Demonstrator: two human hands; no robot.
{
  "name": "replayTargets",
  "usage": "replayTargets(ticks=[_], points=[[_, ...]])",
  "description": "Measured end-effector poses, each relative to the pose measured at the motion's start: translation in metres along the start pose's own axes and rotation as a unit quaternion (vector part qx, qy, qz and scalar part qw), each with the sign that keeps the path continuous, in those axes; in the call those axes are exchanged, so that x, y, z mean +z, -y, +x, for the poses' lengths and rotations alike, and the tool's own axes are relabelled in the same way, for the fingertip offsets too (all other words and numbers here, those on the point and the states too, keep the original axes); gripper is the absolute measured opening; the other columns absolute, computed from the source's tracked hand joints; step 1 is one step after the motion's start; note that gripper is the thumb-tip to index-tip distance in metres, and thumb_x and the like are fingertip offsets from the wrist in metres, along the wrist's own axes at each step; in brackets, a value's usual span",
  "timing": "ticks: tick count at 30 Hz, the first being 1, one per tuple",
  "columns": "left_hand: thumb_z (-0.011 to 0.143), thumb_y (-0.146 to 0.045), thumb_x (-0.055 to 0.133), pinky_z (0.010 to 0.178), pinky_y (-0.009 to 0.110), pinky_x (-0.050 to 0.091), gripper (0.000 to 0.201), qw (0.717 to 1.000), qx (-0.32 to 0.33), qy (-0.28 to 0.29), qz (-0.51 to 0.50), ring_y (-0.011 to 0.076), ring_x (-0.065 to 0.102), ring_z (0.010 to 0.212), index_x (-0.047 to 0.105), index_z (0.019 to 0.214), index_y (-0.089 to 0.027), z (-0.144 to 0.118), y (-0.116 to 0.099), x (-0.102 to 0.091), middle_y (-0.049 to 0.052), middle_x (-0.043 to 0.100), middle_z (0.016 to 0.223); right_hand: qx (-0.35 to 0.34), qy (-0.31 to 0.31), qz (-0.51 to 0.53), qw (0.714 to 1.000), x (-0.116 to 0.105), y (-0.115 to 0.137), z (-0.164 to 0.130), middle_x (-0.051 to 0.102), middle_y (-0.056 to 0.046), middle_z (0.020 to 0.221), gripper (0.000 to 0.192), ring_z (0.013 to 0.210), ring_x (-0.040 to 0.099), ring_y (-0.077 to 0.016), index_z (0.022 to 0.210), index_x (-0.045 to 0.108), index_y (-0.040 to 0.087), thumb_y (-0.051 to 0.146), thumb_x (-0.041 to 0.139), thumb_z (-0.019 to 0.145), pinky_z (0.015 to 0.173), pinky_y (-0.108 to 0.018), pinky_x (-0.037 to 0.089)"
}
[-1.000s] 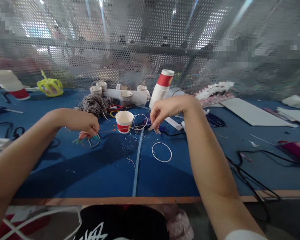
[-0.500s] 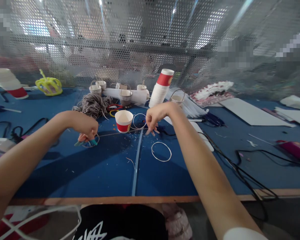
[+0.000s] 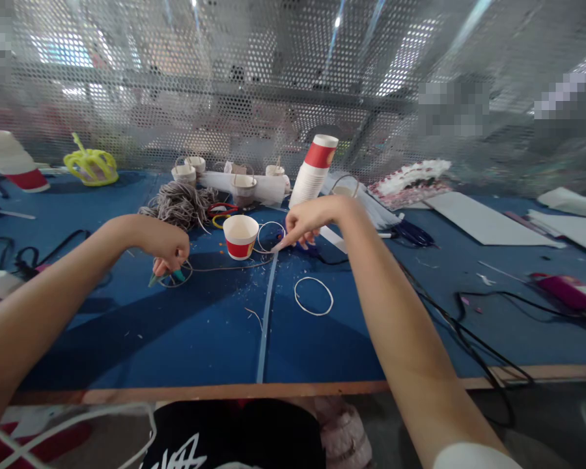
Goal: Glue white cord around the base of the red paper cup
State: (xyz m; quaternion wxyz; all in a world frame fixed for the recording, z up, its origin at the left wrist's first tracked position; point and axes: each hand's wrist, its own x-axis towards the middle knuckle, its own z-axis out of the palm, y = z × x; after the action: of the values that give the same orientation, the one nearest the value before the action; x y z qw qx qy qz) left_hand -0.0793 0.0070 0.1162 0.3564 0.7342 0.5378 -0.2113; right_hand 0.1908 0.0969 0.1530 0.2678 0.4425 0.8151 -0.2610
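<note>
Left hand: the left hand (image 3: 168, 247) rests low on the blue bench (image 3: 176, 326) at about 10 o'clock from the bench's near-middle seam, its grip closed on the green-handled scissors (image 3: 168, 277), whose tips and loops show beneath the fingers.
Right hand: the right hand (image 3: 306, 223) reaches in at about 1 o'clock, fingertips pinched together on a thin pale piece at the rim of the white wire ring (image 3: 269, 237) behind the cup; what exactly is pinched is too small to tell.
Cup: the short red-and-white paper cup (image 3: 241, 237) stands upright between the two hands, just beside the right fingertips.
Cord: a thin grey cord (image 3: 224, 267) runs along the bench from the scissors toward the right hand, passing in front of the cup.
Loose ring: a second white ring (image 3: 313, 296) lies flat at 5 o'clock from the right hand, apart from it.
Behind: a grey yarn bundle (image 3: 180, 204) sits at 12 o'clock from the left hand; a tall stack of red-and-white paper cups (image 3: 313, 170) leans at 12 o'clock from the right hand.
Far left: a yellow crown-shaped object (image 3: 91, 166) lies near the perforated metal screen (image 3: 273, 85).
Right side: black cables (image 3: 469, 339) trail across the bench.
</note>
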Motion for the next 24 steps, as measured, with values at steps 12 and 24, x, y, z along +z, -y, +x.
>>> replayTargets(ticks=[12,24], points=[[0.076,-0.047,0.07,0.103,0.048,0.042,0.095,0.913,0.073,-0.397,0.057,0.0397,0.047,0.132,0.021,0.146,-0.005,0.022,-0.017,0.014,0.027,0.055,0.136,0.069,-0.313,-0.106,0.941,0.08,-0.031,0.017,0.054,-0.022,0.123,0.043,0.115,0.053,-0.0359,0.113,0.053,0.012,0.029,0.065,0.075,0.085,-0.04,0.044],[0.06,-0.036,0.079,0.109,0.05,0.044,0.073,0.793,0.2,-0.483,-0.313,0.0311,0.061,0.12,0.049,0.124,-0.014,0.108,-0.016,0.059,0.015,0.065,0.126,0.077,-0.371,-0.086,0.922,0.088,-0.037,0.026,0.057,-0.017,0.111,0.04,0.089,0.06,-0.0263,0.107,0.054,0.012,0.013,0.061,0.068,0.07,-0.034,0.043]])
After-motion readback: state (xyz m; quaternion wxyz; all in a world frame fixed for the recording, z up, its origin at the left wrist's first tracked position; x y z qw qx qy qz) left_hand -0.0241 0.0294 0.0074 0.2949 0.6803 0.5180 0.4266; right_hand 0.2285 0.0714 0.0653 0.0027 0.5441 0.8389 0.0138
